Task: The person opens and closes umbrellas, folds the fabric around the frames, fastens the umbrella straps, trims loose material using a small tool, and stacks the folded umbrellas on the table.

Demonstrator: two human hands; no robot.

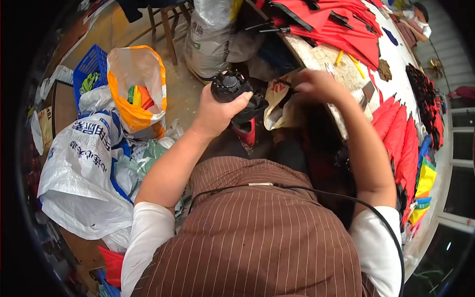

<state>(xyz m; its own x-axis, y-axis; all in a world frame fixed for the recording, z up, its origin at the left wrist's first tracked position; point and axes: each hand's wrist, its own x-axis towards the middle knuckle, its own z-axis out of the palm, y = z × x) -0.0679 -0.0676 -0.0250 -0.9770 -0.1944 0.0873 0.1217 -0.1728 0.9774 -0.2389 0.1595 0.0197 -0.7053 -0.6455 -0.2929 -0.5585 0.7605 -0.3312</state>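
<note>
My left hand is wrapped round a folded black umbrella, its round ribbed end tilted up towards me. Loose black cloth from it hangs below my fingers. Over the table's edge, my right hand is smeared by motion, so its fingers do not show clearly. Just beside and under that hand hangs a cream bag with red print; whether the fingers touch it I cannot tell. Below the black umbrella, a red and dark piece shows in part near my lap.
Red umbrellas lie across the worktable on my right, with more folded red umbrellas nearer me. To my left stand an orange-and-white bag, a blue basket and a large white sack. Another person is at the far right.
</note>
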